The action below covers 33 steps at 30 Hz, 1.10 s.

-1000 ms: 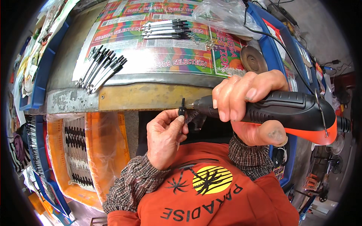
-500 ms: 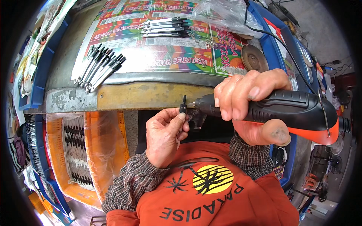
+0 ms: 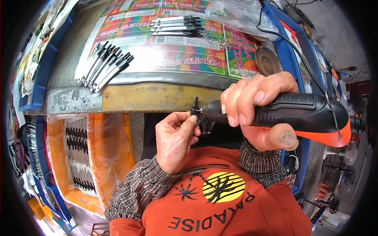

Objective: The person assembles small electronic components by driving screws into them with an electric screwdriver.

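My right hand grips a black-and-orange corded rotary tool, with fingers over its top and the thumb underneath. Its slim metal tip points left and meets, or nearly meets, a small black end piece. That end piece belongs to a slim pen-like piece, pinched upright between the thumb and fingers of my left hand. Most of the piece's lower part is hidden by my hand. Both hands are just in front of the bench's front edge.
Silver-and-black pen-like pieces lie in one bunch at the bench's left and another farther back. A round brown dish sits at the right. Below left stands an orange crate holding more pieces. Blue bins flank the bench.
The rotary tool has shifted slightly left, and my left hand slightly right. The black end piece now stands closer to the tool's tip. Both grips are unchanged.
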Motion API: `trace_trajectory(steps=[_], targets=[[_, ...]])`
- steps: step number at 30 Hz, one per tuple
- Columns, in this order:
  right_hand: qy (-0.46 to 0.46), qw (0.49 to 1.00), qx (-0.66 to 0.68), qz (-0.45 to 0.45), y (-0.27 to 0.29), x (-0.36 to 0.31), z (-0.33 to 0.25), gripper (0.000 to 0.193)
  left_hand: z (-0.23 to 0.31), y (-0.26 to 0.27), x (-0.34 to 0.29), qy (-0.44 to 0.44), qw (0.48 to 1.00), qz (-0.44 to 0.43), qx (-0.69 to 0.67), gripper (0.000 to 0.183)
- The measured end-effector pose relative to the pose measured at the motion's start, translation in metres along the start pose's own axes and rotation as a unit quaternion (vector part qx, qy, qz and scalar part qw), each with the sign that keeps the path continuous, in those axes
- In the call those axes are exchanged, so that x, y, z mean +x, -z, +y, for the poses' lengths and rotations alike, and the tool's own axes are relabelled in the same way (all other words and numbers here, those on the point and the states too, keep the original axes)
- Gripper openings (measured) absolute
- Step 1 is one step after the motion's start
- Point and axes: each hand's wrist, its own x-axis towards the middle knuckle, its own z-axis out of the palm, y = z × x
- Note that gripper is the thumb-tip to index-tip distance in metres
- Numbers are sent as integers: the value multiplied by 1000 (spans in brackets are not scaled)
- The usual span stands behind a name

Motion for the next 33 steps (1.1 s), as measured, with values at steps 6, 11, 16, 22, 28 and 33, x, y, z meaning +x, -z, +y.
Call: trace_trajectory(steps=[6, 11, 16, 22, 28, 33], targets=[[0, 1000, 9, -18, 2, 2, 1, 53, 0, -1, 0, 2, 1000, -2, 2, 10], [-18, 1000, -13, -11, -8, 3, 0, 51, 1, -1, -1, 4, 1000, 5, 4, 10], [-20, 999, 1, -39, -6, 9, 6, 45, 5, -8, -2, 21, 999, 32, 18, 10], [44, 996, 65, -41, -8, 8, 21, 40, 6, -8, -1, 37, 999, 33, 13, 10], [-49, 992, -82, -82, -3, 14, -3, 37, 6, -8, -2, 36, 999, 34, 14, 10], [-59, 995, -79, -23, -15, 10, -5, 45, 7, -9, -2, 50, 998, 37, 13, 10]])
